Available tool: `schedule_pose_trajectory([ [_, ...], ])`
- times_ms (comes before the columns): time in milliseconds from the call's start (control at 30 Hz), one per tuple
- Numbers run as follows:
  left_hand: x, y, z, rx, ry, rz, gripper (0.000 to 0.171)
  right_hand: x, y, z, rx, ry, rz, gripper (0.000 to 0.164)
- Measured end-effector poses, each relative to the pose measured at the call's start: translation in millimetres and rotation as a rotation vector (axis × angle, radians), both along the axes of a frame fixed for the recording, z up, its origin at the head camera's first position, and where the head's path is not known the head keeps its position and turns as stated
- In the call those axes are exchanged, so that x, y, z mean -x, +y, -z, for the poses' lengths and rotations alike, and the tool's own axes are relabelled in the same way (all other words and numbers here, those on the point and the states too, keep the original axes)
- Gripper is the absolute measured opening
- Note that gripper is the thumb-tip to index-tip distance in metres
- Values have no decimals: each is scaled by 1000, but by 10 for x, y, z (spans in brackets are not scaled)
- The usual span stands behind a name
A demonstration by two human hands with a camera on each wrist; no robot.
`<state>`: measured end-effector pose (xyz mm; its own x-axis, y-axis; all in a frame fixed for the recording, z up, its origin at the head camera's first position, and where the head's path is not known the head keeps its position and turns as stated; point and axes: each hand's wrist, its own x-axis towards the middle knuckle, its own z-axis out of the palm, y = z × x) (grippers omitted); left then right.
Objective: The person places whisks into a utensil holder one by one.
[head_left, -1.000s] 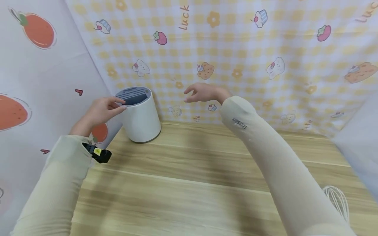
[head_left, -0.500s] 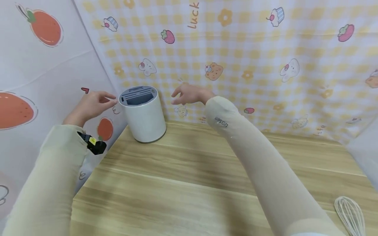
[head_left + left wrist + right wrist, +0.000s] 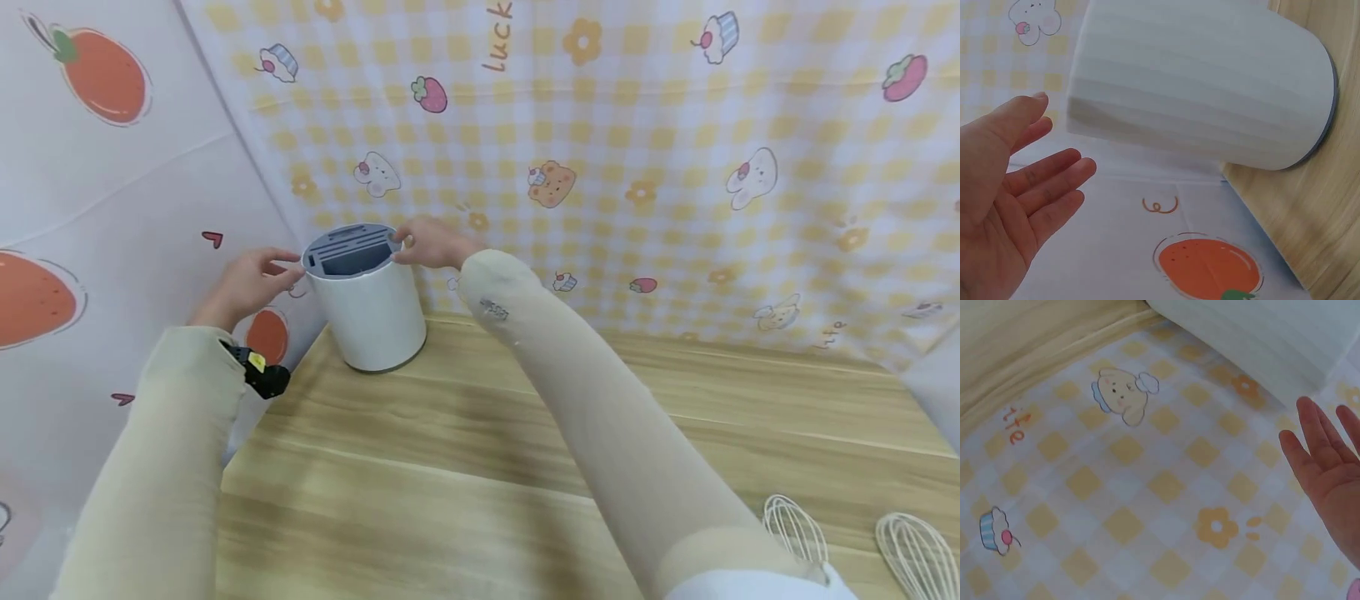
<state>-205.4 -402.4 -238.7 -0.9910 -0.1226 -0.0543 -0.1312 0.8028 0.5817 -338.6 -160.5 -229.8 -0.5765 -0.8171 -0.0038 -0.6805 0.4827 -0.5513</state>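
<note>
On the pale wooden desk (image 3: 420, 508), our white cylindrical holder (image 3: 371, 321) with slotted blue-grey top stands upright; our left hand (image 3: 249, 287) beside its left rim and right hand (image 3: 427, 242) at its right have relaxed, spread fingers, gripping nothing, though right-side contact is unclear; we'd best press evenly from both sides

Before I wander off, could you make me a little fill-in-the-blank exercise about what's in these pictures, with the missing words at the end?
1. The outer side of the container on the table is coloured ____.
2. The number of whisks showing at the lower right of the head view is ____.
3. Of the left hand and the right hand, the one nearer the whisks is the ____.
4. The word printed near the top of the checked cloth in the head view is ____.

Missing words: white; two; right; luck.
</note>
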Motion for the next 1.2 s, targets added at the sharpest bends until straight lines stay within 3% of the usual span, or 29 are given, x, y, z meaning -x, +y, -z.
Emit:
schedule_pose_trajectory([
  [233, 69, 55, 162, -87, 19, 15, 57, -13, -81, 214, 80, -66, 161, 40],
  [500, 101, 80, 269, -217, 20, 43, 61, -2, -65, 403, 218, -99, 257, 38],
  [633, 88, 100, 296, -260, 33, 17, 62, 0, -49, 455, 280, -142, 300, 38],
  [967, 38, 73, 342, -239, 92, -43, 60, -11, -75, 475, 293, -144, 292, 38],
  [1200, 110, 86, 394, -236, 100, -16, 58, 12, -3, 478, 311, -170, 308, 36],
])
